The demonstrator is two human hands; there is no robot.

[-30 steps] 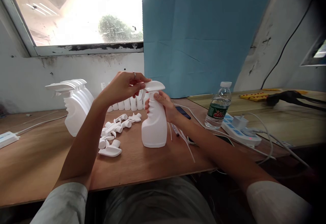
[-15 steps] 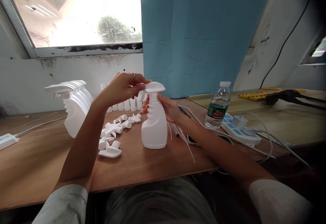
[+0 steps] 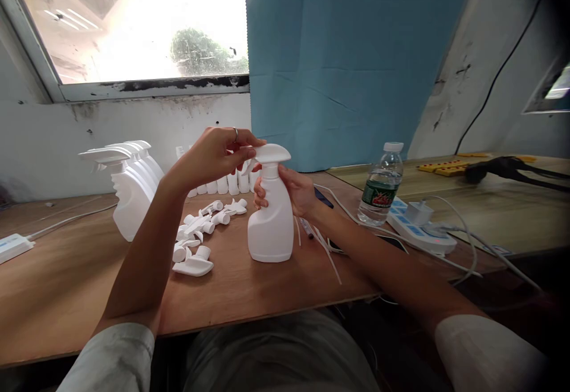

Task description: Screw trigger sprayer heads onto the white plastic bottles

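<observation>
A white spray bottle (image 3: 271, 225) stands upright near the table's front edge, with a white trigger head (image 3: 272, 154) on its neck. My left hand (image 3: 227, 153) pinches the nozzle end of that head between thumb and fingers. From behind and the right, my right hand (image 3: 297, 190) is wrapped round the bottle's upper body, its fingertips showing at the left side. Several loose white trigger heads (image 3: 196, 264) lie on the wooden table to the left of the bottle.
Spray bottles with heads (image 3: 129, 202) stand in a row at the left, and headless bottles (image 3: 221, 185) at the back. Rightward are a water bottle (image 3: 378, 193), a power strip (image 3: 421, 225) with cables, a marker (image 3: 307, 227) and thin white tubes (image 3: 328, 255).
My right hand's fingers have curled in against the bottle's left side. The bottle and its head have shifted very slightly right. My left hand keeps its pinch on the head.
</observation>
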